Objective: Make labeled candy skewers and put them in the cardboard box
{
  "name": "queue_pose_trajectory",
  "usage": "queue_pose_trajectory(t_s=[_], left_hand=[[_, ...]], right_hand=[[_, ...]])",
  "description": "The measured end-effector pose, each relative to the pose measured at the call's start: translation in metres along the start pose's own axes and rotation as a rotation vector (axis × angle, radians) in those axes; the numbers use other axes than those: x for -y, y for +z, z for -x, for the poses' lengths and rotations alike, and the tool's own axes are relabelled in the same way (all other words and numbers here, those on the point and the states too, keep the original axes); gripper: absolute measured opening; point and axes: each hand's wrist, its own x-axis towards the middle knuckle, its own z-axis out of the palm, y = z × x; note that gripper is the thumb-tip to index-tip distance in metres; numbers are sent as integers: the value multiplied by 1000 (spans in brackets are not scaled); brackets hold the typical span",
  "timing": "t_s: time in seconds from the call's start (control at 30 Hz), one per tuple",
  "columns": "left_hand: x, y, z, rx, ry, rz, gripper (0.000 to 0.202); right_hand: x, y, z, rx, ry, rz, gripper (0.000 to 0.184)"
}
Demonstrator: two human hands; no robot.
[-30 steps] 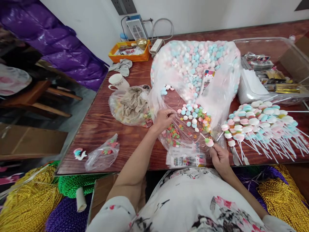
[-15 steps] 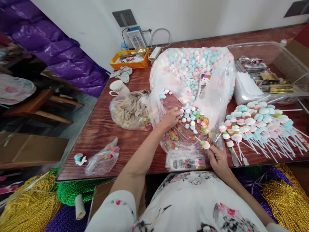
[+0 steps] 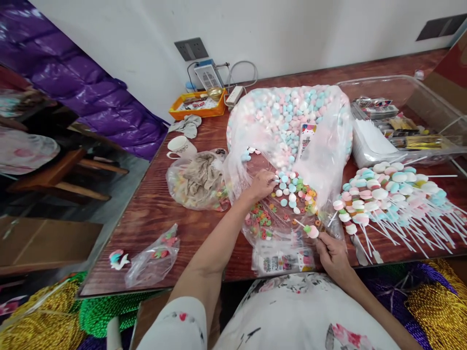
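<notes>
Marshmallow stick (image 3: 310, 231) in the making: it sits at ten o'clock from the right hand (image 3: 334, 255), its bare white tip pointing away, and shows a green piece beside a pink-and-white one. It looks only partly threaded next to the loaded sticks (image 3: 379, 194) heaped at two o'clock from that hand, which appear finished and number many. Plenty seems left to thread: loose marshmallow pieces (image 3: 292, 197) lie at three o'clock from the left hand (image 3: 263, 184), ring-shaped candies (image 3: 262, 218) at six, and a well-filled large bag (image 3: 330, 146) at one. The right thumb and fingers are pinched narrowly on the stick. The left fingertips, drawn close together, reach the marshmallows' edge; whether they grasp one cannot be told.
</notes>
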Motion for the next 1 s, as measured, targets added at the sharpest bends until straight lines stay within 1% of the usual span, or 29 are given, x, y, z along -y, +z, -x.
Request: queue_pose_trajectory(t_s=[0.1,0.17,0.2,0.3,0.33,0.43,0.5,0.53,0.6,0.73,0.87,0.93,1.0], left_hand=[[-9,-3,3,-17,9,12,15],[-22,-7,13,-85,-13,76,21],[-31,-9,20,-139,-45,151,25],[-63,-14,51,-297,-189,513,39],[-75,-14,62,-313,-226,638,39],[-107,-13,92,-317,-345,993,29],[-121,-10,107,-336,-439,1185,27],[-126,-9,112,-348,-473,1244,28],[-132,-6,119,-374,-513,1282,32],[-134,1,127,-415,-532,1221,34],[-134,10,130,-485,-515,1207,37],[-134,14,131,-535,-495,1204,39],[-133,18,132,-590,-466,1169,37]], right_hand=[[0,0,-2,2,-1,5,24],[1,-2,-2,-6,1,0,23],[3,-4,-2,-14,1,-5,23],[12,-9,-1,-12,-2,-38,24],[17,-11,-1,5,-2,-52,24],[31,-15,-3,75,-10,-61,24],[37,-16,-5,116,-20,-34,25],[38,-16,-5,131,-21,-18,26],[40,-15,-6,152,-16,6,27],[38,-12,-5,164,-21,58,25],[39,-9,-5,187,-53,153,22],[39,-7,-5,202,-67,193,22],[39,-5,-4,214,-83,235,20]])
